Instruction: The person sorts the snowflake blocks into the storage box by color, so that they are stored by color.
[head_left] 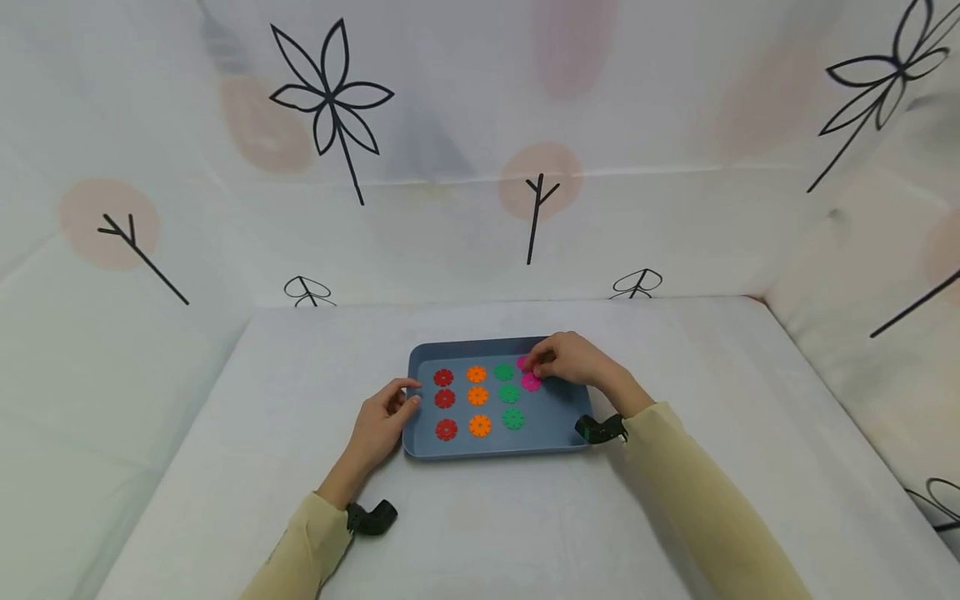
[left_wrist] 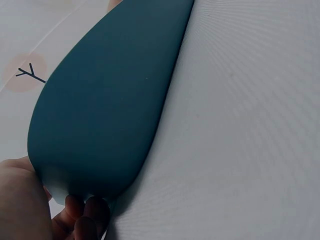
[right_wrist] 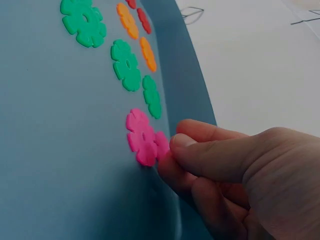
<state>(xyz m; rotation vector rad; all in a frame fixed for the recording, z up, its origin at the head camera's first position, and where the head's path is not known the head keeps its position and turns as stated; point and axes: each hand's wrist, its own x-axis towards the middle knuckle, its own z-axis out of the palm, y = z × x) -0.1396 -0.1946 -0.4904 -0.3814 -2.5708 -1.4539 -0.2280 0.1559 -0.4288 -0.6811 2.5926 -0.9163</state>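
A blue-grey tray [head_left: 555,429] lies on the white table, with plastic snowflake discs set out in columns. My left hand [head_left: 381,421] holds the tray's left edge, thumb and index finger over the rim; other fingers curl against its side in the left wrist view. At the tray's back right, my right hand [head_left: 573,360] pinches a pink disc [right_wrist: 162,145], partly hidden by the fingertips. Another pink disc [right_wrist: 141,137] lies right beside it, overlapping it in the right wrist view. Next to the pink ones stands the green column [head_left: 510,394].
Farther left on the tray are an orange column [head_left: 477,396] and a red column [head_left: 445,399], three discs each. The tray has a raised rim all round. A white cloth with printed plants [head_left: 330,100] hangs behind the table [head_left: 487,525].
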